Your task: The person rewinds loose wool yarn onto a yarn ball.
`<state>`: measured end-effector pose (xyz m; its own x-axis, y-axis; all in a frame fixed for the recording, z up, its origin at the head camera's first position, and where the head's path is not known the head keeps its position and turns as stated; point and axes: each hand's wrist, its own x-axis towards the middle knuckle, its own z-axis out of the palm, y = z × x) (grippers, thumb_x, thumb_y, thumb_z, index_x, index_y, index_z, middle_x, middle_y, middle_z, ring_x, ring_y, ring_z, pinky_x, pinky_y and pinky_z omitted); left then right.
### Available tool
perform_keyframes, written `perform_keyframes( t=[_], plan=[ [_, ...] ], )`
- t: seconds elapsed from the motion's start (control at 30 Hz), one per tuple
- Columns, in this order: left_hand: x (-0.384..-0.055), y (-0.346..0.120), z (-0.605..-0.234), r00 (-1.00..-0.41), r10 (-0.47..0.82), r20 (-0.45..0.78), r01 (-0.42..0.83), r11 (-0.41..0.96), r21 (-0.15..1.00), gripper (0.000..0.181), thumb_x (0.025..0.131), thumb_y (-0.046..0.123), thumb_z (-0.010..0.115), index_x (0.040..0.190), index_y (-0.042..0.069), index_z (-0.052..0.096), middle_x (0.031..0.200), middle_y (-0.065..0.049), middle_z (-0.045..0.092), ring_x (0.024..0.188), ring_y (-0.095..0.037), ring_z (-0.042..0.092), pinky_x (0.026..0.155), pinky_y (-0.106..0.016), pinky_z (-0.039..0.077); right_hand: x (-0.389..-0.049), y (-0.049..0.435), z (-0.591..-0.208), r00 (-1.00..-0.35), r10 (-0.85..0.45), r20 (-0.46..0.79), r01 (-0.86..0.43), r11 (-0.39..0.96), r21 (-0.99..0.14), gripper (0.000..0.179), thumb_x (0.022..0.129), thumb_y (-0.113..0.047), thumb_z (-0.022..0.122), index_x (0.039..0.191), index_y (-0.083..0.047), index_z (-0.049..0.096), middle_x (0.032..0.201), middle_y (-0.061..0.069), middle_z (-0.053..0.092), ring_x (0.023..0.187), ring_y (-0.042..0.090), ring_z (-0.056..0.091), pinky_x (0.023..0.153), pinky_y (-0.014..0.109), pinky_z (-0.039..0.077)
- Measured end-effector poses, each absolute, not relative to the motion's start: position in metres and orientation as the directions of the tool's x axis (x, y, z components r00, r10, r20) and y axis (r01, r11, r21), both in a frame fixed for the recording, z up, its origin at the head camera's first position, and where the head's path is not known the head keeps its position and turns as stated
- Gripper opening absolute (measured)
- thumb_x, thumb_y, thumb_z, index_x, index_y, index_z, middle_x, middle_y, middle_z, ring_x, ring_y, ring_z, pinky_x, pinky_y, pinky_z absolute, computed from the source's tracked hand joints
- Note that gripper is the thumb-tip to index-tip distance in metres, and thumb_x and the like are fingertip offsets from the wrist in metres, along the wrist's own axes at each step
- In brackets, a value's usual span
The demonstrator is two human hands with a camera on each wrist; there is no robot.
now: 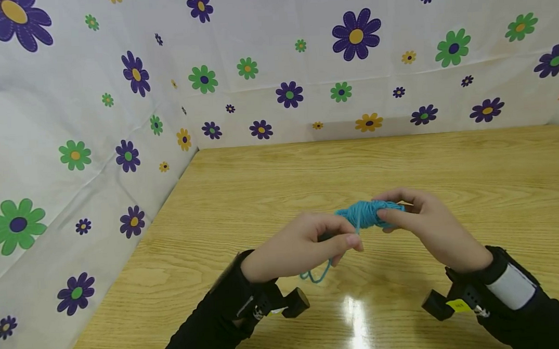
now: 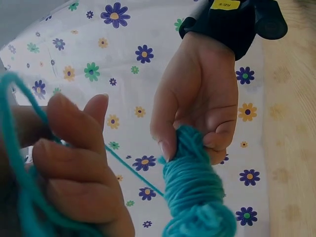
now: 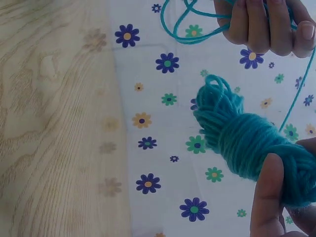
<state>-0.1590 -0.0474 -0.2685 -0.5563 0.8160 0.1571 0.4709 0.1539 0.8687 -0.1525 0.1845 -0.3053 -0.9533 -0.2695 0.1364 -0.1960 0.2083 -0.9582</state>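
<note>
A skein of turquoise yarn (image 1: 366, 214) is wound round its middle, with loops showing at its end in the right wrist view. My right hand (image 1: 427, 222) grips one end of it between thumb and fingers, above the table. Just to the left, my left hand (image 1: 310, 242) pinches the loose yarn strand (image 2: 134, 170), which runs taut to the wound middle of the skein. Slack loops of the strand (image 3: 197, 38) pass through the curled left fingers and hang below that hand in the head view.
Below both hands lies a wooden table (image 1: 242, 186). A white cloth with purple, green and orange flowers (image 1: 254, 35) hangs along the back and left edges. Black wrist bands with small camera mounts (image 1: 296, 302) sit on both forearms.
</note>
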Motion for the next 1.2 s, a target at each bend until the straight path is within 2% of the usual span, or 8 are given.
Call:
perform_keyframes(
  t=[0.13, 0.27, 0.4, 0.57, 0.73, 0.9, 1.0, 1.2],
  plan=[
    [-0.156, -0.046, -0.269, -0.551, 0.819, 0.161, 0.499, 0.169, 0.85, 0.022, 0.098, 0.008, 0.045, 0.101, 0.0, 0.065, 0.066, -0.002, 0.056, 0.049, -0.008, 0.04, 0.048, -0.022, 0.031, -0.154, 0.186, -0.307, -0.954, -0.233, 0.186, -0.213, 0.095, -0.973, 0.032, 0.096, -0.019, 0.052, 0.116, 0.006, 0.05, 0.107, 0.008, 0.055, 0.09, 0.018, 0.06, 0.079, 0.022, 0.05],
    [-0.155, -0.044, -0.27, -0.54, 0.825, 0.166, 0.523, 0.174, 0.834, 0.022, 0.098, 0.008, 0.045, 0.101, 0.001, 0.065, 0.064, -0.001, 0.055, 0.046, -0.007, 0.036, 0.048, -0.021, 0.032, -0.154, 0.186, -0.309, -0.944, -0.213, 0.252, -0.237, -0.093, -0.967, 0.022, 0.096, -0.011, 0.05, 0.114, 0.001, 0.053, 0.105, 0.005, 0.054, 0.093, 0.013, 0.057, 0.079, 0.021, 0.05],
    [-0.155, -0.042, -0.271, -0.531, 0.832, 0.157, 0.522, 0.175, 0.835, 0.022, 0.098, 0.007, 0.044, 0.1, 0.001, 0.065, 0.064, -0.001, 0.055, 0.046, -0.006, 0.037, 0.049, -0.02, 0.032, -0.154, 0.188, -0.31, -0.933, -0.208, 0.294, -0.23, -0.286, -0.93, 0.017, 0.097, -0.004, 0.045, 0.111, -0.002, 0.056, 0.104, 0.004, 0.054, 0.092, 0.013, 0.056, 0.08, 0.022, 0.049],
    [-0.154, -0.041, -0.27, -0.529, 0.839, 0.124, 0.505, 0.194, 0.841, 0.023, 0.099, 0.006, 0.043, 0.101, 0.002, 0.065, 0.064, 0.001, 0.056, 0.044, -0.01, 0.033, 0.049, -0.022, 0.03, -0.155, 0.19, -0.308, -0.928, -0.218, 0.301, -0.154, -0.51, -0.846, 0.022, 0.099, 0.001, 0.038, 0.11, -0.001, 0.057, 0.103, 0.005, 0.055, 0.091, 0.014, 0.058, 0.08, 0.023, 0.05],
    [-0.156, -0.04, -0.272, -0.531, 0.84, 0.11, 0.499, 0.205, 0.842, 0.023, 0.099, 0.006, 0.043, 0.1, 0.002, 0.065, 0.065, 0.001, 0.057, 0.049, -0.008, 0.038, 0.051, -0.022, 0.033, -0.151, 0.191, -0.303, -0.917, -0.276, 0.289, -0.053, -0.633, -0.772, 0.024, 0.101, -0.005, 0.031, 0.11, -0.001, 0.053, 0.103, 0.004, 0.052, 0.091, 0.013, 0.055, 0.081, 0.02, 0.049],
    [-0.159, -0.039, -0.275, -0.54, 0.837, 0.088, 0.478, 0.219, 0.851, 0.022, 0.098, 0.006, 0.044, 0.099, 0.001, 0.065, 0.069, -0.002, 0.059, 0.052, -0.008, 0.043, 0.05, -0.02, 0.035, -0.149, 0.193, -0.301, -0.838, -0.41, 0.36, 0.119, -0.781, -0.613, 0.03, 0.102, -0.006, 0.025, 0.113, 0.001, 0.052, 0.105, 0.008, 0.054, 0.094, 0.017, 0.055, 0.082, 0.023, 0.049],
    [-0.161, -0.04, -0.275, -0.541, 0.838, 0.071, 0.459, 0.224, 0.86, 0.023, 0.098, 0.006, 0.043, 0.099, 0.0, 0.065, 0.069, -0.002, 0.059, 0.052, -0.01, 0.044, 0.049, -0.02, 0.036, -0.149, 0.194, -0.302, -0.787, -0.47, 0.399, 0.226, -0.822, -0.523, 0.031, 0.102, -0.006, 0.026, 0.111, 0.005, 0.053, 0.104, 0.012, 0.056, 0.093, 0.021, 0.055, 0.081, 0.027, 0.049],
    [-0.164, -0.044, -0.272, -0.546, 0.836, 0.059, 0.42, 0.211, 0.883, 0.024, 0.099, 0.009, 0.042, 0.098, -0.001, 0.064, 0.065, -0.001, 0.054, 0.052, -0.009, 0.041, 0.05, -0.021, 0.035, -0.152, 0.195, -0.301, -0.649, -0.585, 0.486, 0.335, -0.794, -0.507, 0.028, 0.102, -0.01, 0.028, 0.105, 0.006, 0.05, 0.086, 0.011, 0.039, 0.087, 0.023, 0.047, 0.082, 0.029, 0.043]
  ],
)
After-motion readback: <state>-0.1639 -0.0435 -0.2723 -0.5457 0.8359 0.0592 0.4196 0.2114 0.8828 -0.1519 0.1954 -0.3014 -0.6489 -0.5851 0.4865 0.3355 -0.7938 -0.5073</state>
